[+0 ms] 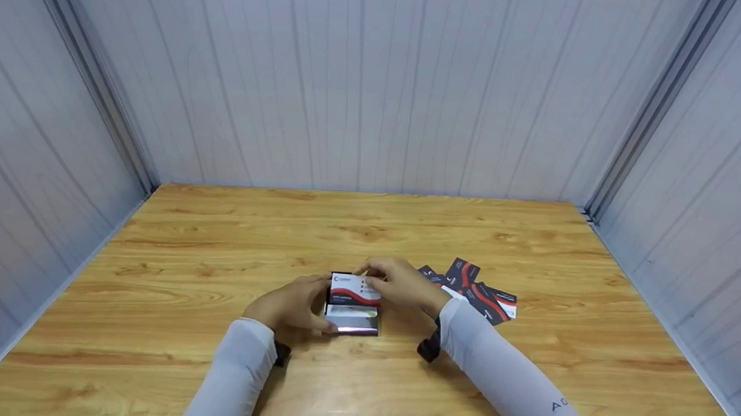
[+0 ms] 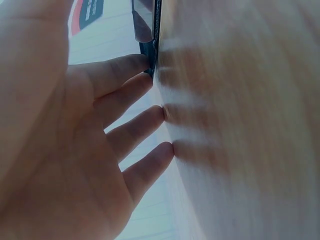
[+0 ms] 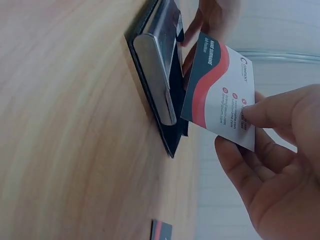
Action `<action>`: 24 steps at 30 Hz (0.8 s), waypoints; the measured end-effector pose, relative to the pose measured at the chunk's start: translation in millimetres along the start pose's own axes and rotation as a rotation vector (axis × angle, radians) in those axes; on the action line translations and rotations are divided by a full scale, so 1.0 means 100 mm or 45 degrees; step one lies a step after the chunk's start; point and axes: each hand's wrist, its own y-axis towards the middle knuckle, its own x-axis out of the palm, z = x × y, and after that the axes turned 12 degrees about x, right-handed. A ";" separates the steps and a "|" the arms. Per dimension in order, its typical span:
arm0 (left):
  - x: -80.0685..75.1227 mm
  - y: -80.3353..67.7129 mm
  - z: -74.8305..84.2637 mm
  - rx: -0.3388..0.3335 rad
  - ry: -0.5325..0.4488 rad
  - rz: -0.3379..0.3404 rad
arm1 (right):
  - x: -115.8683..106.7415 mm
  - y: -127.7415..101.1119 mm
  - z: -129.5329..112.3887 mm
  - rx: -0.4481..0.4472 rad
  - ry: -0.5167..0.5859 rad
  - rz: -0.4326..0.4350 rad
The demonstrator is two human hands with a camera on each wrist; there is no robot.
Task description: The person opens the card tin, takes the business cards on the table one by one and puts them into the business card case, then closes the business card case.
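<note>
Pinches a card (image 3: 220, 85) between thumb and fingers of the right hand (image 1: 401, 284), tilted, above the black flap (image 3: 174, 139) of the open case (image 1: 358, 324). Steadies that case on the table (image 1: 217, 238) with the left hand (image 1: 289, 302), with thumb at the near end, fingers toward the far end, and ring and little fingertips down on the wood. Looks like the loading step, with the card roughly in line with the case but not yet seated in the metal tray (image 3: 156, 75). Cannot tell of any contact between card and flap. Probably calls next for levelling the card and sliding it in, with a firm left hand against any shift. Likely far from finished, given the loose cards (image 1: 486, 303) in an overlapping spread beyond the right hand.
</note>
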 end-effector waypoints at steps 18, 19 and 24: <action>0.02 -0.03 0.00 -0.042 0.003 -0.020 | 0.14 0.01 0.00 0.065 -0.037 -0.084; 0.02 -0.03 0.00 -0.046 0.007 -0.023 | 0.14 0.00 0.00 0.067 -0.041 -0.097; 0.00 -0.02 0.02 -0.055 0.030 -0.044 | 0.15 0.01 0.01 0.045 -0.075 -0.141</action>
